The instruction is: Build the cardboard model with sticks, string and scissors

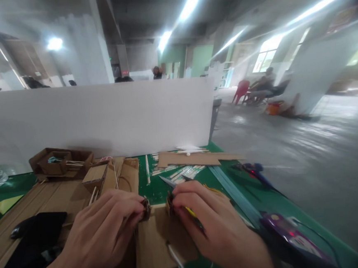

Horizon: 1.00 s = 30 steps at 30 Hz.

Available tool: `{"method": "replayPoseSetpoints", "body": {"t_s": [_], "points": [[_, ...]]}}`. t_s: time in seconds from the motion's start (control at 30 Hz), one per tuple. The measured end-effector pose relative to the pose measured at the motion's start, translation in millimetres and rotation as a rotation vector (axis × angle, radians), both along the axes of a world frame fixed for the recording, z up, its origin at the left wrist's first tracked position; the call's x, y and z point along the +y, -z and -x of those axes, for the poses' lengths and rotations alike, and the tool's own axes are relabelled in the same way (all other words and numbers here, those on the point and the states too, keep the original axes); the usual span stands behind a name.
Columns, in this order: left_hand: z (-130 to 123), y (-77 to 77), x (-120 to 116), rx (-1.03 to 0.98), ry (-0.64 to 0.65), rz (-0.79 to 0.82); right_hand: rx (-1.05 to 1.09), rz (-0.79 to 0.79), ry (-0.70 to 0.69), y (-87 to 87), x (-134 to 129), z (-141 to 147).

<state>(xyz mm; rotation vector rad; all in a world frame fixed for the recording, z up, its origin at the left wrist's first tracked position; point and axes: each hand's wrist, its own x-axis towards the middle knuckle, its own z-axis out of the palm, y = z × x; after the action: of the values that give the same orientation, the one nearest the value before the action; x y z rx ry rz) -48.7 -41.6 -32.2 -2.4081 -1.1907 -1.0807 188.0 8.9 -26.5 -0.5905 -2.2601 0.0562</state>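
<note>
"How's the grip, and where's the work?"

"On my feed, both hands are pinching. The left hand point(107, 230) has its fingertips closed on a small brown cardboard piece point(146, 209); the right hand point(213, 220) nips a second cardboard piece point(169, 205) opposite, with a gap between. Both are over the far end of a cardboard panel point(151, 249) on the green worktop point(216, 187). I can't tell whether they touch it, or join up behind the fingers."

"How will they handle?"

"Light, I'd judge, and fairly stiff, though the edges look rough and could crush under a hard squeeze. I'd hold the flat sides, fingertips only. Dry card shouldn't slip. I'd mind the pointed blade point(168, 181) just beyond the right hand."

"Any writing?"

"A red sign point(125, 72) in the background seems lettered, too blurred for me to read. The purple device point(282, 229) carries a pale label, also illegible. I can make out no brand."
</note>
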Motion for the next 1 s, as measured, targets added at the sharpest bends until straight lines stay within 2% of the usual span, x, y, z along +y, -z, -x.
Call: {"method": "replayPoseSetpoints", "body": {"t_s": [0.17,0.43,0.7,0.87,1.0], "points": [[-2.6,2.3,1.1,0.053,-0.085,-0.063,0.023,-0.060,0.023,0.5,-1.6,1.7],[-1.8,-0.7,-1.0,0.001,-0.032,0.023,0.027,-0.002,0.048,-2.4,-2.3,0.9],[-0.4,1.2,-0.4,0.080,-0.077,-0.054,0.022,-0.052,0.042,0.8,-1.8,0.7],[-0.7,0.8,-1.5,0.022,-0.033,-0.002,0.023,-0.015,0.044,0.7,0.2,1.6],[-0.8,-0.5,-2.0,0.021,-0.045,0.022,-0.002,-0.020,0.039,-0.7,-0.4,0.8]]}}
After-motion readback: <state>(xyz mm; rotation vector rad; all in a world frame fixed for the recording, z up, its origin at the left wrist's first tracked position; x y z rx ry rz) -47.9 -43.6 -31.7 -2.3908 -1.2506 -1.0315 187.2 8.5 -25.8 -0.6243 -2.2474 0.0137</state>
